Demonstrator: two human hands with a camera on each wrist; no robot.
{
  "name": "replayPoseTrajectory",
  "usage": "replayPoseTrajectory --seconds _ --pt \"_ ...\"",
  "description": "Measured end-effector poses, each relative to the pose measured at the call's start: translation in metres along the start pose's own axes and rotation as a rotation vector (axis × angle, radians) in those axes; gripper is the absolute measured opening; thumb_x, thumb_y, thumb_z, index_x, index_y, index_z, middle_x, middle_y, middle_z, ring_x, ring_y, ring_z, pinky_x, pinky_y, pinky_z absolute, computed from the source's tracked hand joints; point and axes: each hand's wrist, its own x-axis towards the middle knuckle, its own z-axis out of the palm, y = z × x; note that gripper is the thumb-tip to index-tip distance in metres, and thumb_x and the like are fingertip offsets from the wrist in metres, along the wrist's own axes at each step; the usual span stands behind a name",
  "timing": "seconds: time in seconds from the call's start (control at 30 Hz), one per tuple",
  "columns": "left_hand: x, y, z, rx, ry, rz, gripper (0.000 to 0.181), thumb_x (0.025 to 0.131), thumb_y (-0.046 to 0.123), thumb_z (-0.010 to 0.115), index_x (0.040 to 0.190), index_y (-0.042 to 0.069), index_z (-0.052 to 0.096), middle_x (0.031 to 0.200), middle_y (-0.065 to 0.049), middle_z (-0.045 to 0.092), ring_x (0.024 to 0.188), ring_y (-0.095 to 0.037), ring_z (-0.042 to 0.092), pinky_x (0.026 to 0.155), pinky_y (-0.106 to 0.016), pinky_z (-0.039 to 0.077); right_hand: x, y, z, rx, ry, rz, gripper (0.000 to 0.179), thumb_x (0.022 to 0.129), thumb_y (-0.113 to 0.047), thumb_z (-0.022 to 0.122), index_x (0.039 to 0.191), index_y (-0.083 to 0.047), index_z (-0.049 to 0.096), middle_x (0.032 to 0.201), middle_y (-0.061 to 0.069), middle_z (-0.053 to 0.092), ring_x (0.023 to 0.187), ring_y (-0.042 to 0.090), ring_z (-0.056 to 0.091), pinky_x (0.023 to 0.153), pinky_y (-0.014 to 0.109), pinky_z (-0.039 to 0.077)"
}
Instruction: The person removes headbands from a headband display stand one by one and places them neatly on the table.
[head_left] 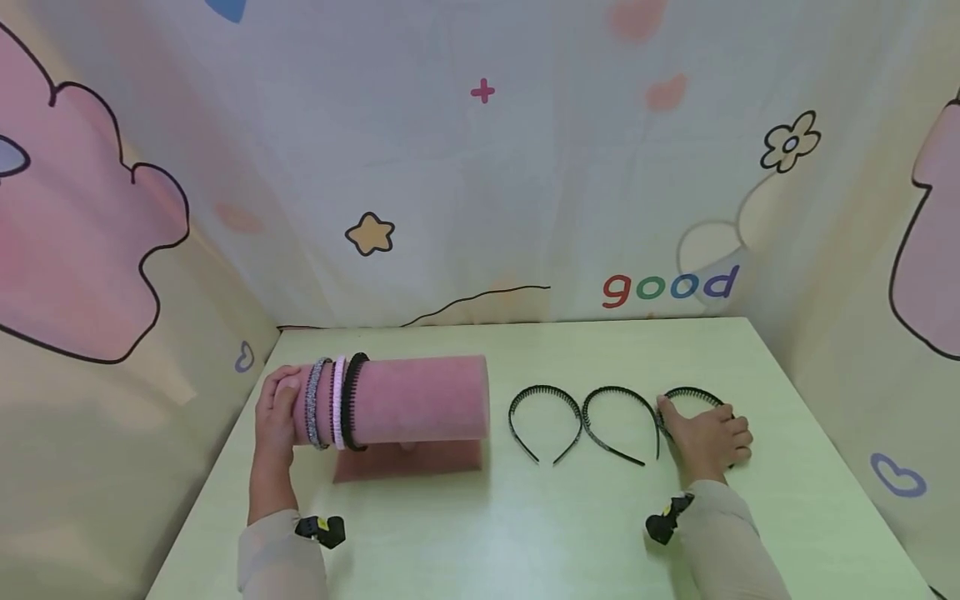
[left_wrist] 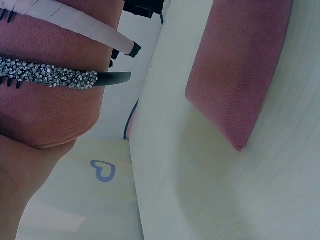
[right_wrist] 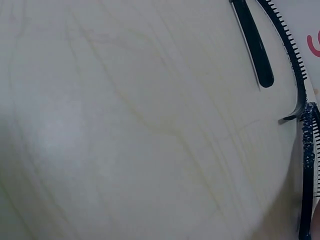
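My left hand grips the left end of a pink velvety headband stand, a roll lying sideways over a flat pink base. Near that hand, the roll carries a glittery silver headband, a pale pink headband and a black toothed headband. To the right, my right hand spans the rightmost dark headband, thumb at its left arm and fingers bent over its right arm. In the right wrist view, a sparkly stretch of this headband shows at the edge; the hand is mostly hidden.
Between stand and right hand lie a left dark toothed headband and a middle one, side by side with tips toward me. The pale table ends at a printed curtain at the back and sides.
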Motion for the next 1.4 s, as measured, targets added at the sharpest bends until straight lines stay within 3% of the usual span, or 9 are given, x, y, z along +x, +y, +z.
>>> replayPoseTrajectory --seconds 0.13,0.37,0.63,0.77,0.97,1.07,1.17,1.23,1.4 --pt "0.0 0.003 0.0 -0.006 0.007 0.01 0.027 0.088 0.025 0.047 0.111 0.01 0.05 0.106 0.001 0.05 0.086 -0.016 0.045 0.07 -0.029 0.033 -0.003 -0.005 -0.008 0.045 -0.002 -0.008 0.115 0.061 -0.077 0.04 0.129 0.01 0.006 0.122 0.036 0.01 0.109 0.05 0.011 0.079 0.059 0.012" --pt "0.0 0.001 -0.001 -0.014 0.0 0.015 0.026 0.088 0.023 0.046 0.109 0.009 0.05 0.104 0.001 0.05 0.085 -0.016 0.045 0.069 -0.029 0.034 -0.024 0.002 -0.017 0.141 -0.021 -0.029 0.104 0.071 -0.065 0.044 0.134 0.003 -0.002 0.134 0.03 -0.01 0.119 0.047 -0.006 0.083 0.065 -0.002" --pt "-0.003 0.001 0.001 -0.015 -0.012 0.02 0.028 0.088 0.024 0.046 0.11 0.008 0.049 0.104 0.001 0.051 0.084 -0.016 0.046 0.068 -0.029 0.035 -0.048 0.005 -0.011 0.35 0.098 -0.069 0.084 0.078 -0.046 0.05 0.136 -0.002 0.009 0.136 0.024 0.007 0.122 0.041 0.005 0.09 0.058 0.002" --pt "-0.001 -0.001 -0.001 -0.01 -0.013 0.025 0.028 0.088 0.026 0.047 0.11 0.008 0.049 0.105 0.0 0.05 0.085 -0.017 0.045 0.069 -0.03 0.035 -0.062 -0.003 -0.014 0.443 0.15 -0.11 0.075 0.079 -0.04 0.052 0.135 -0.003 0.017 0.134 0.021 0.016 0.121 0.038 0.013 0.091 0.053 0.011" --pt "-0.001 0.002 0.0 0.003 0.003 0.032 0.027 0.088 0.024 0.047 0.11 0.009 0.05 0.105 0.0 0.05 0.084 -0.017 0.045 0.069 -0.029 0.034 -0.082 -0.021 -0.018 0.603 0.166 -0.191 0.058 0.08 -0.029 0.054 0.128 -0.003 0.033 0.127 0.02 0.028 0.117 0.036 0.024 0.089 0.05 0.019" --pt "0.001 0.003 0.0 -0.037 -0.003 0.058 0.027 0.087 0.023 0.048 0.109 0.007 0.049 0.104 -0.001 0.05 0.084 -0.017 0.045 0.069 -0.029 0.034 -0.071 -0.02 -0.002 0.689 0.172 -0.227 0.053 0.08 -0.031 0.055 0.126 -0.009 0.039 0.124 0.015 0.033 0.112 0.031 0.029 0.084 0.047 0.026" --pt "0.002 0.003 0.002 -0.052 -0.013 0.064 0.029 0.087 0.025 0.05 0.109 0.007 0.049 0.104 -0.002 0.051 0.085 -0.017 0.046 0.07 -0.028 0.034 -0.05 -0.013 0.026 0.722 0.185 -0.269 0.052 0.079 -0.042 0.054 0.125 -0.023 0.039 0.124 0.001 0.034 0.11 0.02 0.032 0.077 0.043 0.031" --pt "0.001 0.002 0.002 -0.037 -0.007 0.041 0.029 0.087 0.026 0.049 0.109 0.009 0.05 0.103 -0.001 0.051 0.084 -0.016 0.045 0.068 -0.028 0.035 -0.037 -0.009 0.046 0.73 0.177 -0.297 0.052 0.077 -0.048 0.054 0.124 -0.033 0.037 0.124 -0.007 0.033 0.111 0.012 0.031 0.079 0.041 0.032" --pt "-0.001 0.001 0.0 0.005 0.005 0.017 0.027 0.088 0.025 0.047 0.11 0.01 0.05 0.103 0.001 0.05 0.083 -0.016 0.045 0.066 -0.029 0.036 -0.03 -0.019 0.068 0.799 0.134 -0.392 0.053 0.076 -0.045 0.058 0.124 -0.036 0.034 0.124 -0.013 0.033 0.113 0.007 0.03 0.086 0.042 0.027"
